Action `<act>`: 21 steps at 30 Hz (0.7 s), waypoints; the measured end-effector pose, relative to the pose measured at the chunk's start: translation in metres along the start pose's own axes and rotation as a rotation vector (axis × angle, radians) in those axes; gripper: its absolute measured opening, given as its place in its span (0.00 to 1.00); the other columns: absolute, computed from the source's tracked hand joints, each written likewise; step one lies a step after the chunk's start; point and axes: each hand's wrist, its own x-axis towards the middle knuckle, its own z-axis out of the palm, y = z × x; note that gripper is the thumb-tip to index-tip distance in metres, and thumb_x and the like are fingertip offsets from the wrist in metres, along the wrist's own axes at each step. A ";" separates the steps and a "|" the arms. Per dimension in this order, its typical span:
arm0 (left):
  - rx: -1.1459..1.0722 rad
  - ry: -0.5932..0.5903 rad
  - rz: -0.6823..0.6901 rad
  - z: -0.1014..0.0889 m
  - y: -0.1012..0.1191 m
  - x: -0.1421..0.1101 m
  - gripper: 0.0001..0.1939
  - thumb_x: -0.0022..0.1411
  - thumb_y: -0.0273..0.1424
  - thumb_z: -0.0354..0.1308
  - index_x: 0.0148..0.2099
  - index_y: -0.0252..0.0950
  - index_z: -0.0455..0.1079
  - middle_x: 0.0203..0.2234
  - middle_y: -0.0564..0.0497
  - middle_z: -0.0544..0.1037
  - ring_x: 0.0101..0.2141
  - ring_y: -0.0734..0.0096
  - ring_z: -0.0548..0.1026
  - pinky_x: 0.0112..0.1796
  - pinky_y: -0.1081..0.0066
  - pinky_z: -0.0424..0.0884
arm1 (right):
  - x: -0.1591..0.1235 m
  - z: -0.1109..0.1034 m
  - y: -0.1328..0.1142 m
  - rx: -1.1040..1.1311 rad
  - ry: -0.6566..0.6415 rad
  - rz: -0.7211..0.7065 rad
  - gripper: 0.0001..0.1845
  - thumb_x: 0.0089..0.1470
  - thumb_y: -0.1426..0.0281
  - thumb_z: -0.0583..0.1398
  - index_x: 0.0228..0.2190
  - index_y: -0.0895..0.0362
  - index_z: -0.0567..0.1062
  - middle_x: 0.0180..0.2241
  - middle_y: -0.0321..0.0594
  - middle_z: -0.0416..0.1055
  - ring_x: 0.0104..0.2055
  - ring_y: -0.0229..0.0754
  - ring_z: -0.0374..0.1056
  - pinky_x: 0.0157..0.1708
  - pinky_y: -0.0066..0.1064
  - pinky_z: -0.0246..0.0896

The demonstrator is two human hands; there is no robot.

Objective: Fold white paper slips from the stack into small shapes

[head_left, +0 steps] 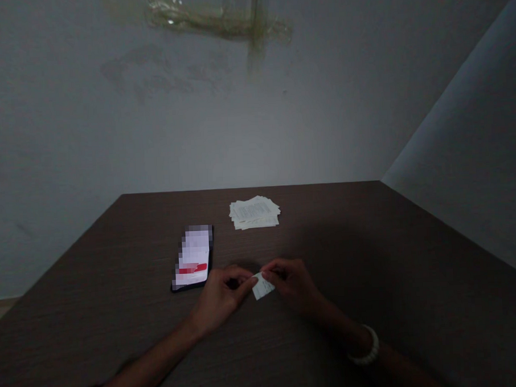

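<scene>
Left hand (219, 295), closed in a narrow pinch, thumb against fingers, on the left upper corner of a small paper slip (262, 287); right hand (292, 280), likewise pinched narrow, on the upper right part of the same slip; slip held between both hands, slightly tilted, pale, faintly printed, too small to read; located low over the near middle of a brown table (256, 353); on the right wrist, a pale beaded bracelet (375, 348).

Just beside the left hand, to its upper left, a dark-edged phone (196, 250), lying flat, screen lit, partly blurred, with a red band near the lower end; contact with the hand, cannot tell.

Beyond the hands, towards the far edge of the table, a loose pile of printed papers (255, 212), edges uneven, well apart from the slip; behind the table, a grey wall (247, 131), marked high up with shiny yellowish tape (216, 25).
</scene>
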 end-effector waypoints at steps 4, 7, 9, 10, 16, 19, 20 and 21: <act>-0.005 0.004 0.004 -0.002 0.002 -0.001 0.13 0.62 0.37 0.55 0.32 0.35 0.77 0.27 0.50 0.78 0.30 0.69 0.74 0.32 0.71 0.67 | 0.000 0.000 -0.001 -0.004 -0.010 -0.006 0.08 0.53 0.68 0.61 0.28 0.59 0.79 0.22 0.36 0.74 0.24 0.35 0.68 0.24 0.23 0.58; 0.009 0.006 0.003 -0.003 0.002 -0.001 0.14 0.62 0.38 0.55 0.33 0.35 0.77 0.27 0.50 0.78 0.29 0.69 0.73 0.32 0.71 0.67 | 0.000 0.001 -0.001 0.009 -0.011 0.010 0.07 0.53 0.68 0.61 0.31 0.58 0.79 0.23 0.37 0.75 0.25 0.36 0.69 0.24 0.23 0.59; 0.022 -0.005 0.010 -0.003 0.002 -0.001 0.15 0.63 0.38 0.54 0.33 0.36 0.77 0.27 0.50 0.78 0.29 0.69 0.73 0.32 0.71 0.68 | -0.001 0.002 -0.002 0.019 -0.005 0.024 0.07 0.52 0.68 0.62 0.32 0.58 0.79 0.24 0.37 0.76 0.25 0.36 0.70 0.25 0.24 0.60; 0.026 -0.010 0.015 -0.004 0.002 -0.001 0.15 0.63 0.39 0.53 0.34 0.36 0.77 0.27 0.50 0.78 0.29 0.69 0.73 0.33 0.70 0.68 | -0.001 0.002 -0.002 0.019 -0.007 0.024 0.07 0.52 0.68 0.62 0.32 0.58 0.79 0.24 0.37 0.76 0.25 0.36 0.70 0.25 0.24 0.61; 0.036 -0.016 0.033 -0.005 0.005 -0.001 0.15 0.64 0.37 0.52 0.32 0.36 0.77 0.28 0.50 0.78 0.30 0.68 0.73 0.33 0.70 0.67 | 0.000 0.003 0.000 0.026 -0.034 0.035 0.08 0.52 0.67 0.62 0.33 0.58 0.78 0.21 0.35 0.74 0.23 0.35 0.68 0.24 0.24 0.60; 0.042 -0.026 0.045 -0.005 0.005 0.000 0.15 0.64 0.37 0.52 0.34 0.36 0.76 0.29 0.50 0.79 0.31 0.67 0.74 0.34 0.70 0.67 | 0.000 0.004 0.002 0.043 -0.042 0.053 0.08 0.51 0.66 0.62 0.33 0.58 0.78 0.22 0.35 0.75 0.23 0.36 0.69 0.24 0.24 0.61; 0.048 -0.032 0.045 -0.005 0.005 0.000 0.15 0.65 0.37 0.52 0.35 0.36 0.76 0.29 0.50 0.79 0.32 0.67 0.74 0.35 0.70 0.67 | 0.000 0.004 0.002 0.035 -0.044 0.058 0.08 0.51 0.67 0.63 0.31 0.58 0.78 0.22 0.36 0.75 0.24 0.36 0.70 0.24 0.24 0.61; 0.059 -0.034 0.045 -0.004 0.004 0.000 0.15 0.65 0.37 0.52 0.35 0.35 0.76 0.29 0.50 0.79 0.32 0.67 0.74 0.34 0.70 0.67 | 0.000 0.004 0.002 0.022 -0.040 0.064 0.07 0.51 0.67 0.63 0.30 0.58 0.79 0.23 0.36 0.76 0.24 0.36 0.70 0.24 0.24 0.62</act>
